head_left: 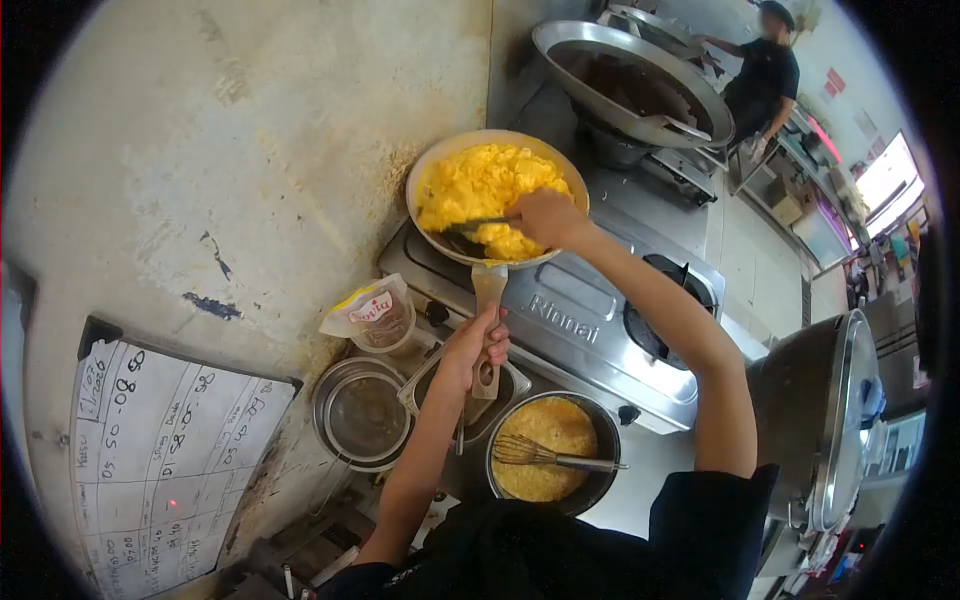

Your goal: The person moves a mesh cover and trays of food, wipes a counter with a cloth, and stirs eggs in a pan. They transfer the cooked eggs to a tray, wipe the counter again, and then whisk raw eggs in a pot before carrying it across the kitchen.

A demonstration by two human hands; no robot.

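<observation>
Yellow scrambled eggs (495, 180) fill much of a frying pan (428, 160) on the stove's left burner. My left hand (474, 347) is wrapped round the pan's handle (489, 285). Over the pan's right side, my right hand (548, 218) grips a dark spatula (468, 226), its blade partly hidden among the eggs. Below the stove, a pot (494, 470) holds a yellowish beaten-egg mixture (545, 425), with a whisk (530, 452) lying across it. Left of the pan handle stands a tub with a plastic packet (375, 312) on it.
The Rinnai stove (610, 310) has a second burner (668, 300) on the right. A metal bowl (362, 410) sits at lower left. A large wok of dark liquid (640, 85) stands behind, and a big lidded pot (800, 400) at right. Another person (765, 80) stands at the back.
</observation>
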